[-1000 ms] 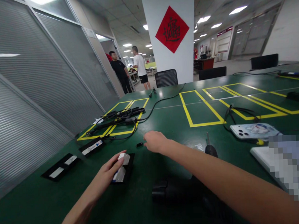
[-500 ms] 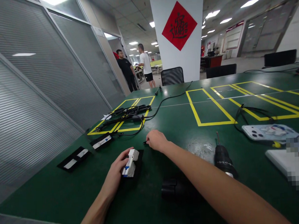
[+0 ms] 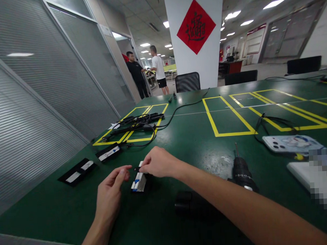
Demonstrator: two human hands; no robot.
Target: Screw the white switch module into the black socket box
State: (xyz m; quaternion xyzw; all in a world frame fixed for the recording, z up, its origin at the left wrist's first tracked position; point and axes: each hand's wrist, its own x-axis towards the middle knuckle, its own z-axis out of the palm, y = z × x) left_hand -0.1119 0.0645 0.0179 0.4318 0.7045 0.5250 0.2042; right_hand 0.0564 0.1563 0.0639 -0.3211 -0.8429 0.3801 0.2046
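A white and blue block-shaped device stands on a black base on the green table. My right hand hovers just above it, fingers pinched on a small black part. My left hand is just left of the device, fingers stretched toward the black part, fingertips close to it or touching it. It holds nothing.
A black power screwdriver and a black cylinder lie under my right forearm. A phone and a white pad are at right. Two black trays and cables lie left. Two people stand far behind.
My right hand picked the small black part off the table and brought it back over the device. My left hand let go of the device and shifted left.
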